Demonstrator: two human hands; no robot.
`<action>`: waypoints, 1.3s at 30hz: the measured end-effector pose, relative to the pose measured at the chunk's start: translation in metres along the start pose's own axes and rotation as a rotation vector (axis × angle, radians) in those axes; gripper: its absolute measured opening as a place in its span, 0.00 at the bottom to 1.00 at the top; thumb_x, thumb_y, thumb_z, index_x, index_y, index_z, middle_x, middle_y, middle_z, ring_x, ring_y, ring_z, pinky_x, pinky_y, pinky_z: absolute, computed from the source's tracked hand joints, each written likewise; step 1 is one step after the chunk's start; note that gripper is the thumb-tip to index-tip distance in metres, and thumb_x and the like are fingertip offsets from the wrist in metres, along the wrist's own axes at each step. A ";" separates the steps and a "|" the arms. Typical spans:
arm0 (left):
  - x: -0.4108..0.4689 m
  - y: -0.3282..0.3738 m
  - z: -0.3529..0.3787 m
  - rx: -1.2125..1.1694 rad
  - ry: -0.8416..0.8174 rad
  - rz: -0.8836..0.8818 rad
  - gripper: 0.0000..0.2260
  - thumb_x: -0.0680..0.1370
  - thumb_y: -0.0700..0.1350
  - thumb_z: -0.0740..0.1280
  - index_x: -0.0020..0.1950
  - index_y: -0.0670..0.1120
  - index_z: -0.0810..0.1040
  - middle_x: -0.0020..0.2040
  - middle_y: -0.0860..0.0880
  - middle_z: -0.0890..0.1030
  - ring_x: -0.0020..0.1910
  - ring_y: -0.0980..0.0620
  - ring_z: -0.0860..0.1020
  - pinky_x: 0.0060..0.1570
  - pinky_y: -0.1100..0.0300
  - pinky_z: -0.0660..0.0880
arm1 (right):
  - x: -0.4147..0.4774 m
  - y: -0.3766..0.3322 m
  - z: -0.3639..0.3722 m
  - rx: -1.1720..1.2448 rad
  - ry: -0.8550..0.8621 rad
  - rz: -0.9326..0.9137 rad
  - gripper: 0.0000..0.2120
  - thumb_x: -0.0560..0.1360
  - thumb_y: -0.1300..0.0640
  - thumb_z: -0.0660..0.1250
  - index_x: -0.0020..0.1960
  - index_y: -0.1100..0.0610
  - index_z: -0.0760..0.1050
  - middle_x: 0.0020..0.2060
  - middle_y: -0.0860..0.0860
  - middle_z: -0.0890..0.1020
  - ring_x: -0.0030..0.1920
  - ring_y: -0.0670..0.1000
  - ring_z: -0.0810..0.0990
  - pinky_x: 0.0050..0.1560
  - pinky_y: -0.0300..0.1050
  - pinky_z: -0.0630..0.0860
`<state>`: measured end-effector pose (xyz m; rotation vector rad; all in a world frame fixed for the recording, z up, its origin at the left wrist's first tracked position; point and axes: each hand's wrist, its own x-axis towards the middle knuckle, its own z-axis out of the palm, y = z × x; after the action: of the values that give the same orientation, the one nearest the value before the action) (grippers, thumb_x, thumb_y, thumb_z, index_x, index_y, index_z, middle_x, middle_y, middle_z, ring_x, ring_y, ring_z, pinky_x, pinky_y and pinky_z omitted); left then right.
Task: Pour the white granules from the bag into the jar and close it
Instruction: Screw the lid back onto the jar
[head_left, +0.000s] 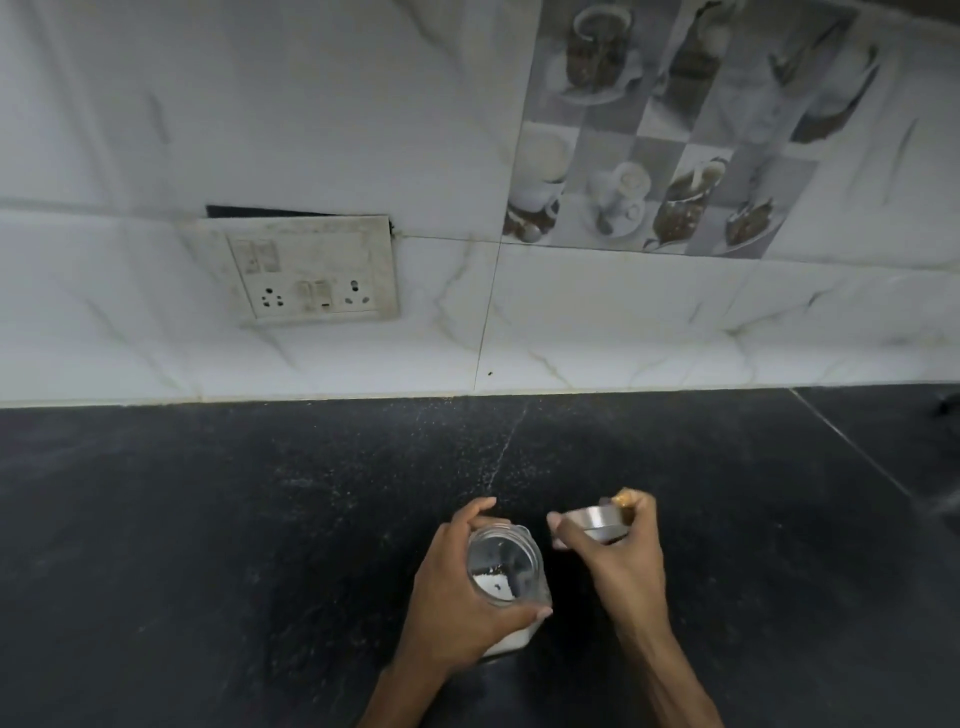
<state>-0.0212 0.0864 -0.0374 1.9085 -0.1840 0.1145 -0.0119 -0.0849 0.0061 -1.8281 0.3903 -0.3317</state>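
Note:
A clear glass jar (504, 571) stands on the black counter near the bottom middle, its mouth uncovered and white granules lying in its bottom. My left hand (452, 597) wraps around the jar from the left, thumb across its near side. My right hand (618, 551) holds a round metal lid (595, 522) by its rim, just to the right of the jar's mouth and slightly above it, tilted. No bag is in view.
The black stone counter (260, 519) runs back to a white marble-tiled wall (571, 322). A switch and socket plate (306, 270) sits on the wall at left. A thin seam crosses the counter at the right.

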 end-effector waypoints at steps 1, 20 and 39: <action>0.003 -0.001 0.000 -0.005 0.007 -0.003 0.47 0.53 0.59 0.81 0.68 0.65 0.63 0.58 0.62 0.78 0.59 0.64 0.76 0.63 0.60 0.73 | -0.004 -0.010 0.003 0.100 0.018 -0.054 0.25 0.60 0.51 0.83 0.49 0.46 0.71 0.52 0.47 0.81 0.52 0.50 0.83 0.50 0.47 0.79; 0.011 -0.014 -0.005 -0.201 -0.026 -0.004 0.47 0.63 0.46 0.81 0.74 0.58 0.57 0.60 0.58 0.79 0.60 0.55 0.80 0.62 0.62 0.74 | -0.040 0.004 0.054 -0.073 -0.180 -0.518 0.27 0.60 0.51 0.82 0.56 0.46 0.75 0.61 0.43 0.77 0.62 0.48 0.78 0.58 0.38 0.76; 0.008 -0.017 -0.010 -0.167 -0.040 -0.042 0.44 0.63 0.47 0.81 0.73 0.56 0.60 0.63 0.58 0.78 0.62 0.53 0.79 0.63 0.47 0.76 | -0.040 -0.003 0.048 -0.319 -0.336 -0.452 0.27 0.63 0.40 0.76 0.57 0.46 0.73 0.60 0.36 0.70 0.61 0.40 0.73 0.55 0.30 0.73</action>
<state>-0.0104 0.1009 -0.0486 1.7477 -0.1746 0.0310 -0.0278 -0.0258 -0.0058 -2.2350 -0.2237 -0.2717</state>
